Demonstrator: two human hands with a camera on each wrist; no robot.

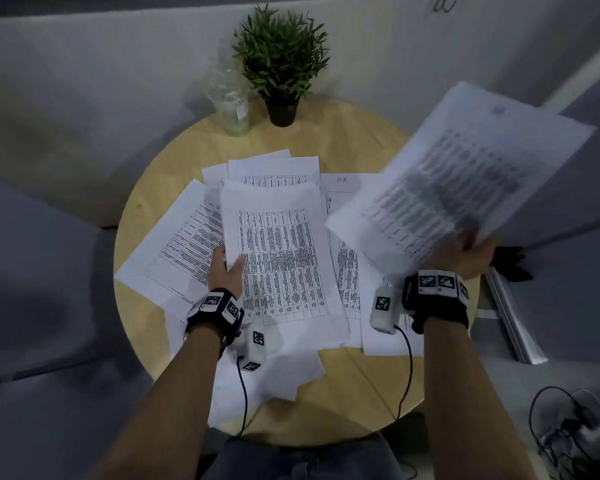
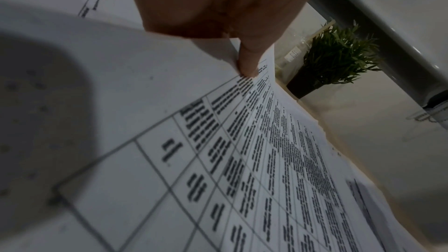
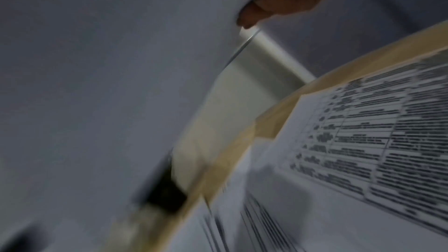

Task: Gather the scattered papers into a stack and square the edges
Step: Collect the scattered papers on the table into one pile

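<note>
Broadly, the round wooden table [image 1: 326, 140] carries most of the job: printed papers [image 1: 187, 244] lie fanned and overlapping across its middle, some reaching over the near edge toward the person. A lifted bundle of sheets [image 1: 465, 174] hangs above the right side of the table, blurred and tilted, its far corner well clear of the wood. The right hand [image 1: 471, 254] grips that bundle at its near edge, the thumb on top, the fingers hidden beneath. A central sheaf [image 1: 278, 258] sits on top of the spread, and the left hand [image 1: 227, 268] pinches its left edge, thumb [image 2: 249, 60] pressed on the printed face, the other fingers tucked under the paper.

The step in hand appears to be merging the two lots. It would go best if the raised bundle came down flat on the central sheaf with long edges running the same way, while the left hand keeps its grip so the lower pages do not slide. The sheets at the far left, the one marked HR at the far right and the pages overhanging near the person are not yet collected, so squaring looks some way off.

At the far edge stand a potted plant [image 1: 281, 64] and, just left of it, a clear plastic cup [image 1: 231, 98]; both are close enough to the farthest sheets for a wide sweep to knock them. Cables [image 1: 407, 362] trailing from the wrist cameras cross the near papers and could drag loose pages.
</note>
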